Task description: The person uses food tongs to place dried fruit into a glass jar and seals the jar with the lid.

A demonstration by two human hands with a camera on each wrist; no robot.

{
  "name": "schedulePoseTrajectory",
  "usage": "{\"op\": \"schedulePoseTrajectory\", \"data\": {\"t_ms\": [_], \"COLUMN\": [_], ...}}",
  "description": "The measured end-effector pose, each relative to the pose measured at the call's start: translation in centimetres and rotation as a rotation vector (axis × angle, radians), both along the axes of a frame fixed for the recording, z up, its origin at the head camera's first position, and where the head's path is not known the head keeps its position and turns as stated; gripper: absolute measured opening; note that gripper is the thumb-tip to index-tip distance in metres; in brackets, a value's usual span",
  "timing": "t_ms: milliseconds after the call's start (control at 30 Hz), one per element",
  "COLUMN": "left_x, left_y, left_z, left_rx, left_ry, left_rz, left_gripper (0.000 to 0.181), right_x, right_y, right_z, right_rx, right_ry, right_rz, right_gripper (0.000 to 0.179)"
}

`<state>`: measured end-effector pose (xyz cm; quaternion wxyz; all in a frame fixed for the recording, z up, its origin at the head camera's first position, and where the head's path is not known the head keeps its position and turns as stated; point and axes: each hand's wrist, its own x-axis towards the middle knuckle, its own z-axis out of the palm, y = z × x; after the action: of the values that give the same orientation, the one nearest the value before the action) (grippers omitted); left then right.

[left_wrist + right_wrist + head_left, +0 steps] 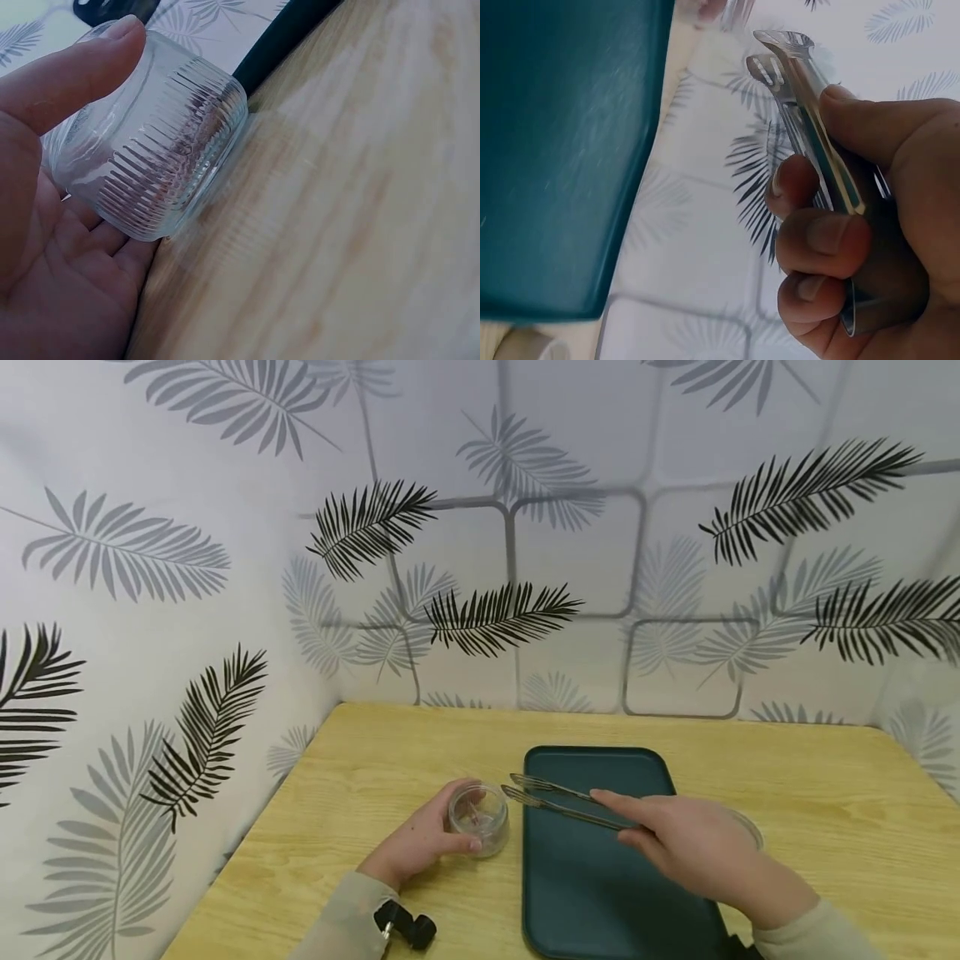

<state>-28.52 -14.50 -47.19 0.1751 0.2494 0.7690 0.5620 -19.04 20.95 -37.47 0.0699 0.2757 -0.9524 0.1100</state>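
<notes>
The person's left hand (423, 843) is curled round a clear glass jar (487, 831), the thumb lying along its near side and the fingers going round the far side, so the jar sits right inside the grip. From the left wrist I can see the thumb up towards the rim and the ribbed lower part of the glass down by the pale wooden surface (397, 752). The jar is upright, mouth upward, just left of a dark green tray (600, 893). Something reddish shows through the glass, but I can't tell if it is inside or simply seen through it.

The right hand (693, 843) pinches a pair of metal tongs (573, 813), thumb on one arm and fingers wrapped about the other, the closed end tucked back in the palm. The tongs stretch leftwards from that hand across the tray, and their slotted tips, standing a little apart, reach past the tray's left edge to a spot near the jar's rim; whether they touch it I can't say.

Beyond the right hand, partly covered by it, a clear round rim (752, 830) shows on the surface. Leaf-patterned cloth or paper (465, 443) rises behind everything.
</notes>
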Motion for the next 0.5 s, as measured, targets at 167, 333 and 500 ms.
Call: {"op": "schedulePoseTrajectory", "data": {"t_ms": [167,333,500], "left_x": [0.2,0.2,0.2], "left_y": [-0.2,-0.3,-0.1], "left_z": [-0.1,0.3,0.0], "left_rx": [-0.012,-0.008,-0.002], "left_ry": [0.006,0.006,0.002], "left_rz": [0.015,0.005,-0.007], "left_gripper": [0.08,0.082,0.081], "right_x": [0.0,-0.1,0.1], "right_y": [1.6,3.8,6.0], "right_z": [-0.3,-0.1,-0.3], "right_rx": [0.028,0.06,0.056], "right_ry": [-0.041,-0.074,-0.098], "right_rz": [-0.069,-0.135,-0.187], "right_gripper": [0.058,0.059,0.056]}}
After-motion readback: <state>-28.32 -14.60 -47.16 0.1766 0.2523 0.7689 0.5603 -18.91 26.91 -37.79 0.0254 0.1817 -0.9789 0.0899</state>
